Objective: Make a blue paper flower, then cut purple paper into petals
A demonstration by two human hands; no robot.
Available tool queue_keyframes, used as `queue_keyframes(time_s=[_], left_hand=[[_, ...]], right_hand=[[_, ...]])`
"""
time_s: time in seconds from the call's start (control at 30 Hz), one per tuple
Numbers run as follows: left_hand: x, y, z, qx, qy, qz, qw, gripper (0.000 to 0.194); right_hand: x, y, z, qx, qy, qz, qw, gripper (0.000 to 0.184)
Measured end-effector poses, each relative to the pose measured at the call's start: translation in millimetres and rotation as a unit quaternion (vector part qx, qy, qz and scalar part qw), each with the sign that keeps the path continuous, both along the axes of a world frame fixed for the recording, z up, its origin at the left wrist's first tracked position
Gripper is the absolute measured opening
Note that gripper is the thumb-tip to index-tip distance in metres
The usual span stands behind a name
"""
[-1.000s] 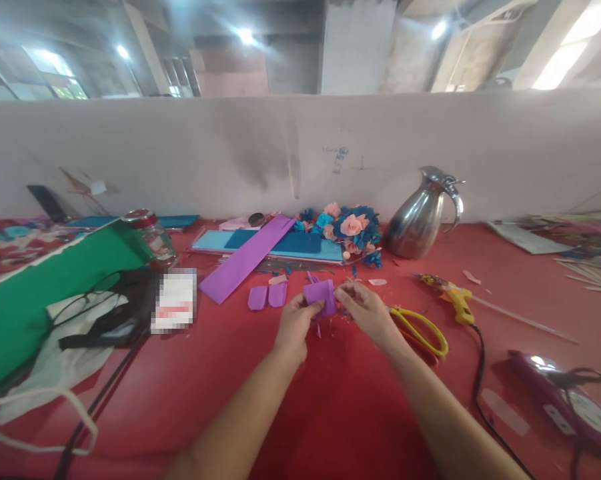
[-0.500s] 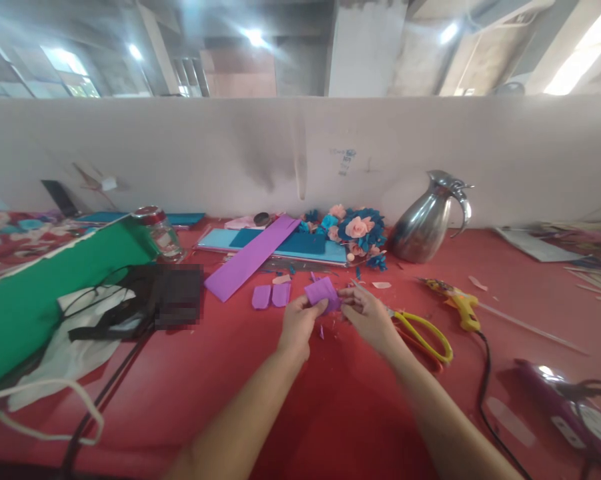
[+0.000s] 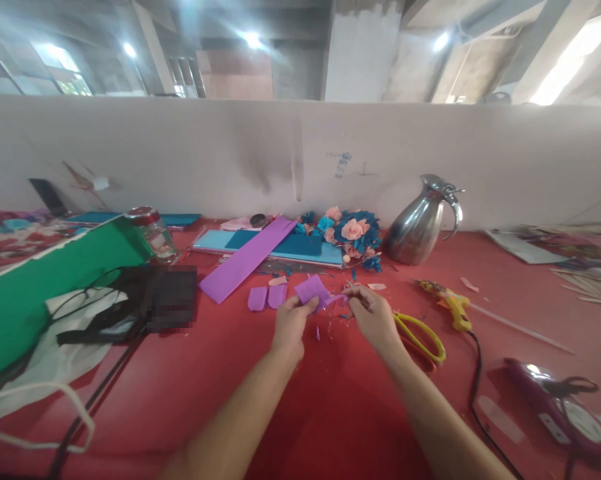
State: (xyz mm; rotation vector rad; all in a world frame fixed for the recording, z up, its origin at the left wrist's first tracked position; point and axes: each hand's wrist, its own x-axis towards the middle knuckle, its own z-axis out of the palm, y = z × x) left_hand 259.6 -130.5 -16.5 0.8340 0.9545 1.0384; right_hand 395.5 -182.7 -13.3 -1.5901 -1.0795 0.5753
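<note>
My left hand [image 3: 293, 327] pinches a small piece of purple crepe paper [image 3: 311, 289] between thumb and fingers. From its right side a thin purple strip [image 3: 337, 299] stretches across to my right hand [image 3: 371, 313], whose thumb and fingertips are closed on the strip's end. Two cut purple paper pieces [image 3: 258, 299] with shaped ends lie on the table to the left of my hands. Behind them a long purple crepe paper strip [image 3: 247, 260] rests slantwise over blue paper sheets [image 3: 213, 240]. Tiny purple scraps [image 3: 317, 333] are scattered below my hands.
Yellow-handled scissors [image 3: 423, 333] lie beside my right wrist, partly covered. Farther right are a yellow glue gun [image 3: 459, 310] with its cord and a purple power strip [image 3: 555, 407]. A steel jug [image 3: 415, 223], paper flowers [image 3: 357, 233] and a glass jar [image 3: 156, 237] stand at the back.
My right hand has drawn away from the left, and a thin strip now spans between them at the purple paper's edge. The paper has tilted. The camera view shifted slightly.
</note>
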Motion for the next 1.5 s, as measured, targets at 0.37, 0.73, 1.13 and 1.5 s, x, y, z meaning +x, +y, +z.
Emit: queue_keyframes(time_s=[0.37, 0.73, 1.13, 1.5], left_hand=[[-2.0, 1.4, 3.7, -0.003, -0.009, 0.013, 1.000, 0.020], [-3.1, 2.2, 5.2, -0.071, -0.064, -0.055, 0.994, 0.022], [-11.5, 15.2, 18.3, -0.165, -0.156, -0.026, 0.974, 0.015], [-34.5, 34.9, 35.5, -0.121, -0.253, 0.108, 0.954, 0.014]], right_hand=[[7.5, -5.6, 4.2, -0.063, -0.295, -0.017, 0.953, 0.019], [81.7, -68.0, -19.4, -0.228, -0.431, 0.005, 0.873, 0.040], [57.2, -76.9, -1.4, -0.183, -0.292, -0.067, 0.936, 0.055], [-25.9, -21.0, 33.6, -0.033, 0.216, 0.247, 0.944, 0.068]])
